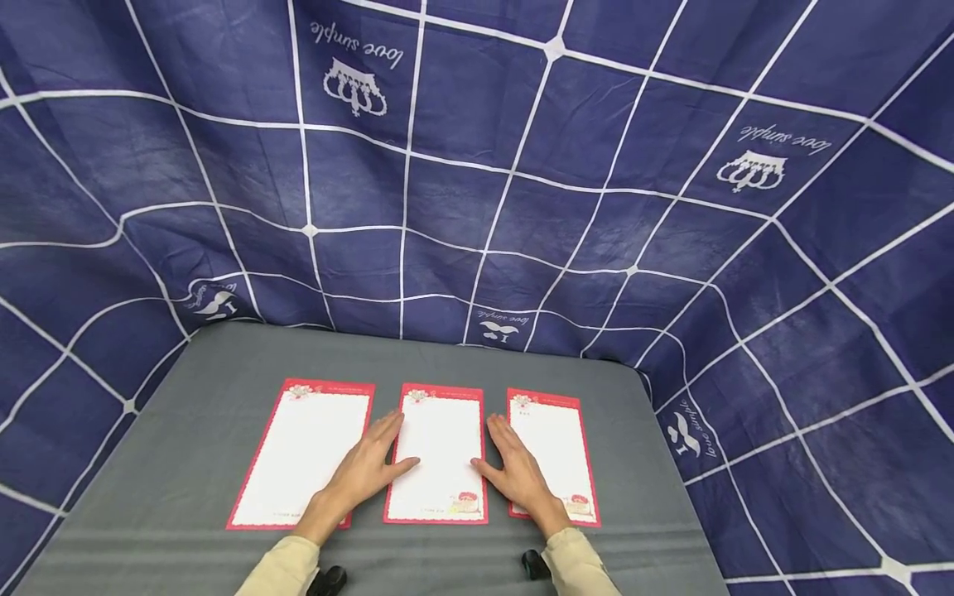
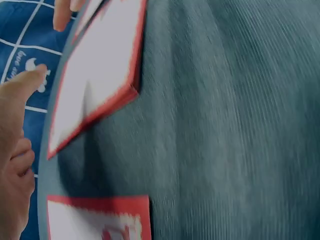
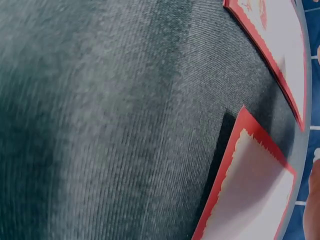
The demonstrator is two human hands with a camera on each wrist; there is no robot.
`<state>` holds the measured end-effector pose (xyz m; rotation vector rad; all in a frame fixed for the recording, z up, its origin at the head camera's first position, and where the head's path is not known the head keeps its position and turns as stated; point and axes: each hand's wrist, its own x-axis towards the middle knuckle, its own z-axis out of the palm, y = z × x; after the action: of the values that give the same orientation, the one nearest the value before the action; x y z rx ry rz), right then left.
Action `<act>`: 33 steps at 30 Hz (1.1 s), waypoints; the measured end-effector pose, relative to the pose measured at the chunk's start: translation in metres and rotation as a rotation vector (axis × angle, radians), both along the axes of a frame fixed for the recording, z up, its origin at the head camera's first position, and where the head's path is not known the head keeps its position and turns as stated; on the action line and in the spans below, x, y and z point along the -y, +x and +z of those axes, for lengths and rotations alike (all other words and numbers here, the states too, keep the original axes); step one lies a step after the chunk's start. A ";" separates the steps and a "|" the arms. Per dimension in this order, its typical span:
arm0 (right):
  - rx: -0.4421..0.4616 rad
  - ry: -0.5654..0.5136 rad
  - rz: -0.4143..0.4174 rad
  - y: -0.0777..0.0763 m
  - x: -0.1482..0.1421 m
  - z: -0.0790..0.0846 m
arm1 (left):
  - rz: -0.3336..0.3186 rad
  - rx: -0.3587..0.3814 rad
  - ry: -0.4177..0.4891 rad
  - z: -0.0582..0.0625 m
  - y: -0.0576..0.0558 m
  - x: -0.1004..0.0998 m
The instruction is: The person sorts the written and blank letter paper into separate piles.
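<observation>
Three red-bordered letter pads lie in a row on the table: a left pad [image 1: 305, 447], a middle pad [image 1: 436, 447] and a right pad [image 1: 555, 447]. In the left wrist view the middle pad [image 2: 100, 70] shows a thick red edge. My left hand [image 1: 361, 472] is held flat between the left and middle pads, its thumb over the middle pad's left edge. Opposite it, my right hand [image 1: 522, 476] overlaps the right pad, with the thumb at the middle pad's right edge. Both hands have extended fingers and grip nothing.
A grey ribbed cloth [image 1: 432, 563] covers the table. Behind and beside it hangs a dark blue curtain [image 1: 462, 199] with white grid lines and crown prints. Dark wrist devices show at the left cuff [image 1: 279, 571] and the right cuff [image 1: 577, 567].
</observation>
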<state>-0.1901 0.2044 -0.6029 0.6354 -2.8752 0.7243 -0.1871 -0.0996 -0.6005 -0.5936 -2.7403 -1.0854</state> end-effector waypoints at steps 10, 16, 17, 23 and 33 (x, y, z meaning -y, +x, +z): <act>0.075 0.087 0.129 0.005 -0.003 0.001 | -0.222 0.027 -0.122 -0.001 -0.005 0.026; 0.094 0.115 0.188 0.007 -0.007 0.000 | -0.306 0.027 -0.181 -0.004 -0.007 0.031; 0.097 0.117 0.189 0.007 -0.007 0.000 | -0.313 0.030 -0.190 -0.005 -0.007 0.031; 0.090 0.147 0.207 0.005 -0.009 -0.005 | -0.343 0.008 -0.219 -0.011 -0.005 0.031; 0.115 0.165 0.221 0.004 -0.009 -0.009 | -0.354 0.014 -0.258 -0.021 -0.004 0.028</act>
<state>-0.1860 0.2135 -0.6117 0.9762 -3.0253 0.5689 -0.1910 -0.1280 -0.6211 -1.1467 -2.8794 -0.7952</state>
